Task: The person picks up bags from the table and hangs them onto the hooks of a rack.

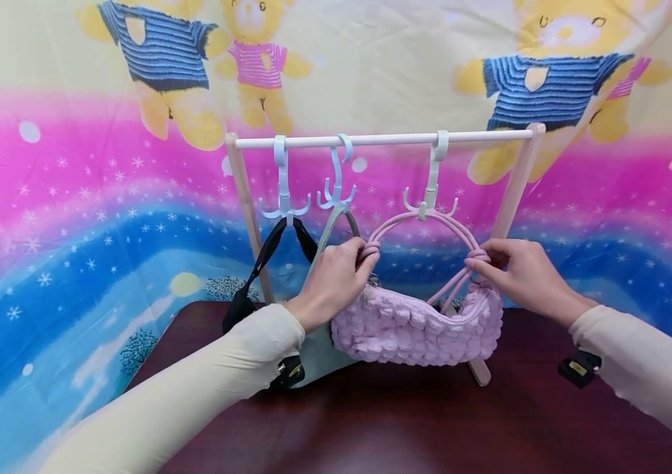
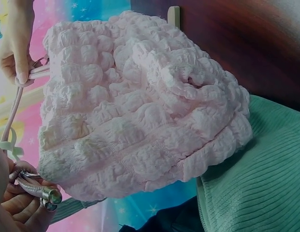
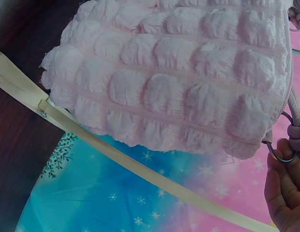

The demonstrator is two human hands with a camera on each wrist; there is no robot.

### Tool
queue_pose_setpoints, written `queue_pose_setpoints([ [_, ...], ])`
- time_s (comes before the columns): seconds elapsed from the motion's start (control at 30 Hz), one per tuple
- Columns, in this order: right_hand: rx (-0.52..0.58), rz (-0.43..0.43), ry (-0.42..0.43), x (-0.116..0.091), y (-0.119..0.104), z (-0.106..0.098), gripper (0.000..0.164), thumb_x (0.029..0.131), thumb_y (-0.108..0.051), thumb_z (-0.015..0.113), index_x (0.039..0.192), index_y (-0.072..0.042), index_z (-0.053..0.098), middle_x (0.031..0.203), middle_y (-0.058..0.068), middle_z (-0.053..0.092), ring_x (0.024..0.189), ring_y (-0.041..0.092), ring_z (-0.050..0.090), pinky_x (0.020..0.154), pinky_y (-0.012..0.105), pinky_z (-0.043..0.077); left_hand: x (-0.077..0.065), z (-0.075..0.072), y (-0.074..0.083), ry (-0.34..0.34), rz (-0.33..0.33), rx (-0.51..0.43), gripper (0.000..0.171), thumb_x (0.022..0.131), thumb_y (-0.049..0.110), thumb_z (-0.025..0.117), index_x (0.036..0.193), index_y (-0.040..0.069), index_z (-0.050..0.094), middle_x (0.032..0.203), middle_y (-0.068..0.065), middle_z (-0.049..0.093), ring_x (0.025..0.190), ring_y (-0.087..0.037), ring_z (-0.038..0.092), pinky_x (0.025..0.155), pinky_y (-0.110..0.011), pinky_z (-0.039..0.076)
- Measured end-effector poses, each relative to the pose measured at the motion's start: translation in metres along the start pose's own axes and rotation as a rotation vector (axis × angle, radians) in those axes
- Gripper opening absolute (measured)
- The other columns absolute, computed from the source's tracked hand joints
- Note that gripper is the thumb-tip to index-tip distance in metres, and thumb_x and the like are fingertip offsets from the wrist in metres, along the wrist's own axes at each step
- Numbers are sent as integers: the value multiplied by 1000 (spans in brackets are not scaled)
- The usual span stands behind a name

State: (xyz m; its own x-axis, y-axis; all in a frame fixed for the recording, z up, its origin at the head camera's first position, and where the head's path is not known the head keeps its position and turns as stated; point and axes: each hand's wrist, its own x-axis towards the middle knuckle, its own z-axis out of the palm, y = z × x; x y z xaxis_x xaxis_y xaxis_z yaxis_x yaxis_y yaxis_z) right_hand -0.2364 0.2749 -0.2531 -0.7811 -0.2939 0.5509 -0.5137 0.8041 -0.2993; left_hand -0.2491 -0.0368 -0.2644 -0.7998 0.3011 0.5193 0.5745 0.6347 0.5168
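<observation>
A pink puffy quilted handbag (image 1: pixel 415 329) hangs by its cord handle (image 1: pixel 451 224), which passes over a pale rotating hook (image 1: pixel 430 187) on the rack's right side. My left hand (image 1: pixel 336 280) grips the knot at the handle's left end. At the other end, my right hand (image 1: pixel 522 276) pinches the right knot between thumb and fingers. The right wrist view shows a metal ring (image 3: pixel 284 153) beside those fingers. In the left wrist view the bubbly fabric (image 2: pixel 135 106) fills the middle, and a metal clasp (image 2: pixel 52 195) lies by the left fingers.
A wooden rack with a white rod (image 1: pixel 383 139) stands on a dark red table (image 1: pixel 407 421). Two blue hooks (image 1: pixel 284 191) hold a black bag (image 1: pixel 239 309) and a green corduroy bag (image 2: pixel 266 164). Behind is a backdrop cloth (image 1: pixel 75 164) printed with bears.
</observation>
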Motion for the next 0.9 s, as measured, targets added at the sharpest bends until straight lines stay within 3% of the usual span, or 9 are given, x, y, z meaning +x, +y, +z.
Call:
queue_pose_setpoints([
  [0.9, 23, 27, -20, -3, 2, 9, 16, 94, -24, 74, 102, -9, 75, 83, 6, 74, 70, 7, 69, 57, 24, 53, -5, 10, -6, -23, 14, -47, 25, 105, 30, 55, 111, 9, 67, 82, -1, 64, 60, -11, 56, 55, -23, 46],
])
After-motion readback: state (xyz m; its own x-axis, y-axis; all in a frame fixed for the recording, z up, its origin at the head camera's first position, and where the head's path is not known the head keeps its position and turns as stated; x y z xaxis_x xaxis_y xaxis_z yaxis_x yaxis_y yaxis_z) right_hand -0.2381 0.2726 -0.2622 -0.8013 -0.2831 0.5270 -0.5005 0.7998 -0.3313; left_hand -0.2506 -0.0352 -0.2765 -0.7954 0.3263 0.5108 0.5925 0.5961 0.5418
